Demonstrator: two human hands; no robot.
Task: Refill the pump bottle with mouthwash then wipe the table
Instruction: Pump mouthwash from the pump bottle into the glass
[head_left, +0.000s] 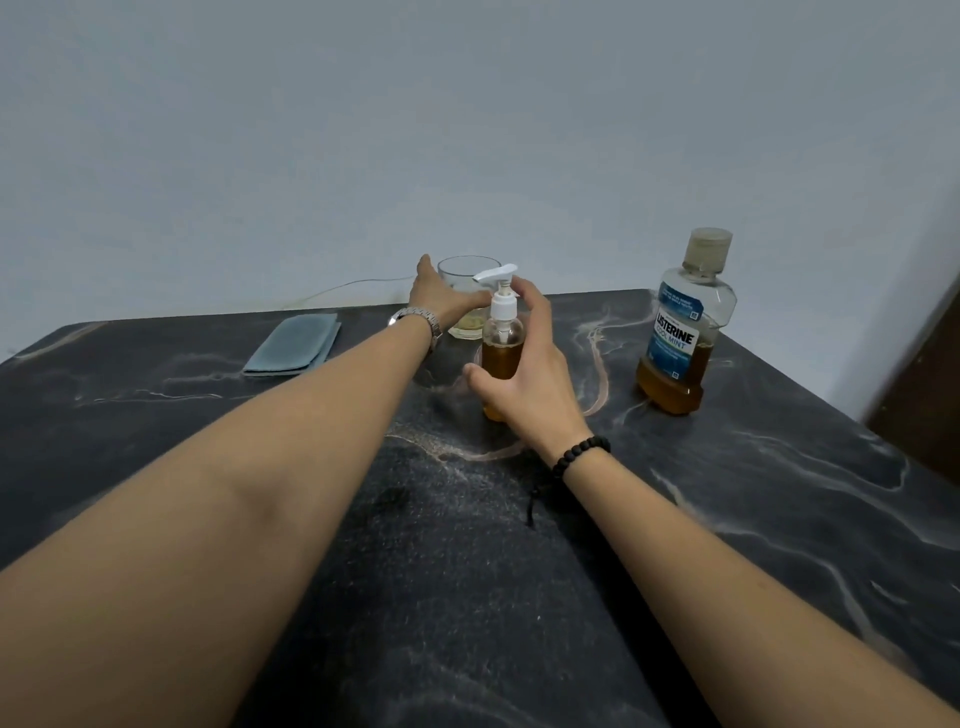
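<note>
Right hand (524, 364) fingers wrap amber-filled pump bottle (501, 348); left hand (441, 299) grips glass (467, 291).

A plain pale grey-blue wall (467, 130) fills the upper half of the view, smooth and bare, lit evenly and softly with no hard shadows. A thin pale cable (353, 285) runs along its foot, just above the far edge of the table. The table (779, 493) has a dark, near-black stone-look top veined with pale swirling lines, its far left corner rounded. Past its right edge stands a dark brown wooden panel (919, 395), against the wall's right end.
</note>
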